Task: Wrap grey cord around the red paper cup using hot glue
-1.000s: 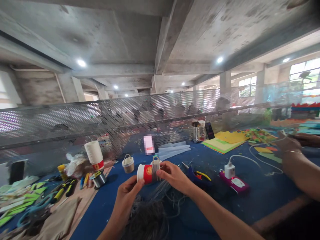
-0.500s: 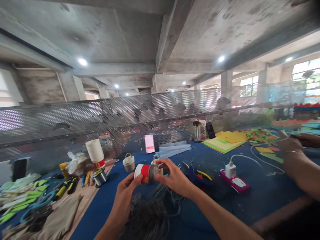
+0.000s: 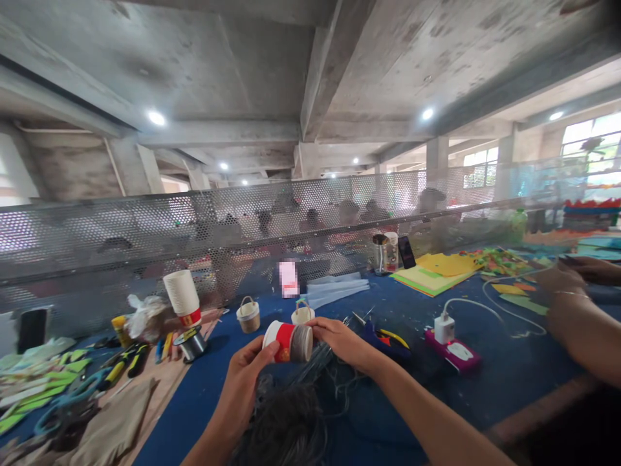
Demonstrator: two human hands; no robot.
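Note:
My left hand (image 3: 246, 372) grips a red-and-white paper cup (image 3: 283, 340), which lies on its side with its mouth to the left. Grey cord (image 3: 301, 343) is wound in a band around the cup's bottom end. At that end my right hand (image 3: 345, 343) is closed on the cord, its fingertips partly hidden behind the cup. A loose tangle of grey cord (image 3: 286, 421) lies below my hands. Just behind the cup stand two small handled baskets, one on the left (image 3: 249, 317) and one partly covered (image 3: 303, 313).
Left are stacked paper cups (image 3: 181, 291), a wire spool (image 3: 191, 343), scissors (image 3: 53, 411) and folded cloth (image 3: 119, 414). Pliers (image 3: 385, 340) and a purple power bank (image 3: 456, 353) lie right. Another person's arm (image 3: 577, 317) reaches in there. A perforated metal screen (image 3: 262, 239) bounds the back.
My right hand has shifted from over the cup's wound end to its right side, uncovering the cord band and the rear basket. The left hand still holds the cup, now turned slightly.

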